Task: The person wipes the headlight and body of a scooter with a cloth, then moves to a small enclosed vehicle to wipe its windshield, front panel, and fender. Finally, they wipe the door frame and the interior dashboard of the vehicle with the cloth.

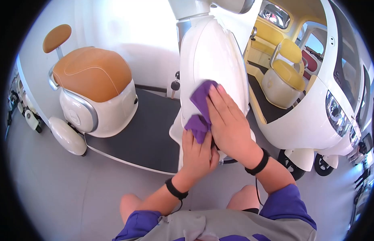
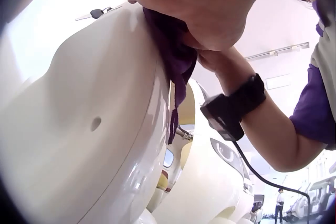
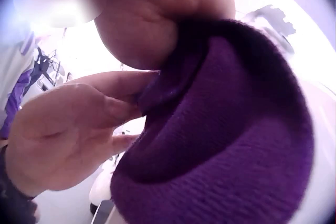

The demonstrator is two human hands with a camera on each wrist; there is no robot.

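A purple cloth [image 1: 202, 97] lies against the white front panel of a scooter [image 1: 211, 52]. My right hand [image 1: 228, 120] presses flat on the cloth with straight fingers pointing up. My left hand [image 1: 198, 152] is just below it, its straight fingers reaching up to the cloth's lower fold [image 1: 197, 127], which lies over the fingertips. In the left wrist view the cloth [image 2: 176, 50] hangs between my left hand [image 2: 194, 8] and the panel [image 2: 79, 129]. The right wrist view is filled by the cloth [image 3: 226, 140], with the left hand's fingers [image 3: 105, 108] touching its edge.
The scooter has a black footboard [image 1: 146, 132] and a tan seat [image 1: 94, 72] at left. A small white car [image 1: 315, 116] with yellow seats stands close on the right. Grey floor [image 1: 66, 188] spreads around. Both wrists wear black bands [image 1: 257, 164].
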